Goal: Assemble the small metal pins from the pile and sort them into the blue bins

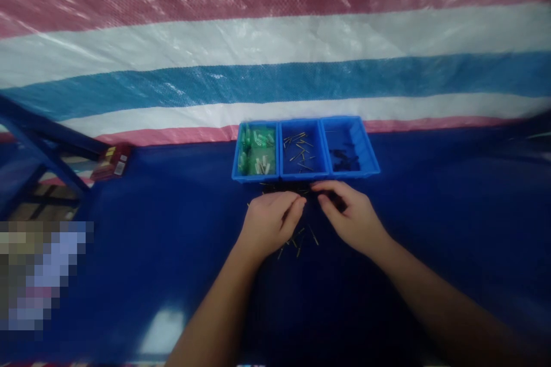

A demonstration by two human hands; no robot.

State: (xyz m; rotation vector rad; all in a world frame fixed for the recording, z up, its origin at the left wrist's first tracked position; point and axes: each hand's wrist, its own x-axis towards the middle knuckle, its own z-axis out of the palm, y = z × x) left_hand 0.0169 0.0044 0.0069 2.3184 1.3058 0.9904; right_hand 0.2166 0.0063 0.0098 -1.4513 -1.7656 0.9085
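Observation:
Just in front of the blue bins, my left hand (272, 221) is closed, thumb and fingers pressed together. Anything in its grip is hidden. My right hand (353, 215) is close by on the right, its thumb and forefinger apart and curved toward the left hand; nothing shows clearly between them. Beneath and behind the fingers is a dark pile of small pieces (286, 187), partly covered by the hands. Several thin brass-coloured pins (299, 241) lie loose on the blue tabletop (193, 241) between my wrists.
Three joined blue bins stand at the back: the left bin (235, 169) has clear and green pieces, the middle bin (280, 166) thin metal pins, the right bin (370, 155) dark pieces. A red box (111, 161) sits far left beside a blue frame (51, 155). A striped sheet (275, 80) hangs behind.

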